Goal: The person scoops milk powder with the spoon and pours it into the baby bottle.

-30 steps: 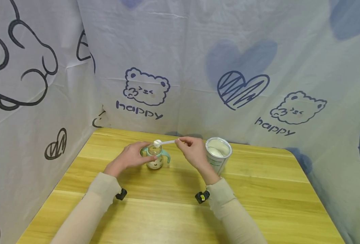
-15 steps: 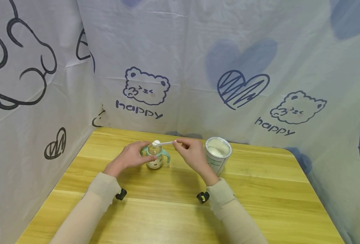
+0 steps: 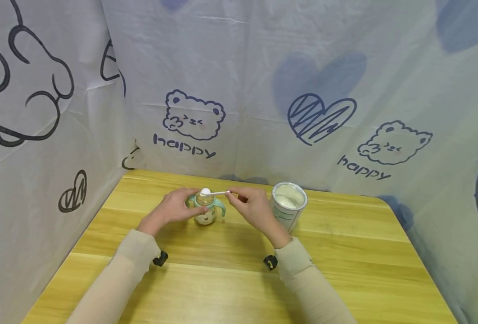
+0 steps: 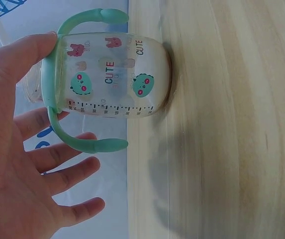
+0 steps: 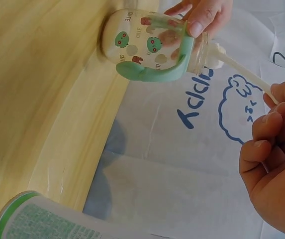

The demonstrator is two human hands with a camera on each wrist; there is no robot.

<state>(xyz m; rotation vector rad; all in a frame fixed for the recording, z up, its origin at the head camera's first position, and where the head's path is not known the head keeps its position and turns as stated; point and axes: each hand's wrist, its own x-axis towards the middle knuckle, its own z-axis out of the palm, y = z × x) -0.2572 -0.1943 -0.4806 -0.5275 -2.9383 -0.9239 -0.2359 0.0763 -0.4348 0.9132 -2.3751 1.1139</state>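
While the left hand (image 3: 170,208) steadies the baby bottle (image 3: 205,209) with thumb and fingers curled round its neck, the right hand (image 3: 252,208) pinches the handle of a white scoop (image 3: 211,192), its bowl poised at the bottle's open mouth. The bottle stands upright on the wooden table (image 3: 239,274), near the open powder tin (image 3: 288,204) on the right. This looks like the tipping step: 1 scoop being emptied. Next calls for a wrist roll kept centred over the narrow mouth, so nothing spills.

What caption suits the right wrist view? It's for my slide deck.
Right hand pinches a white scoop at the mouth of a green-handled bottle, steadied by the left hand.
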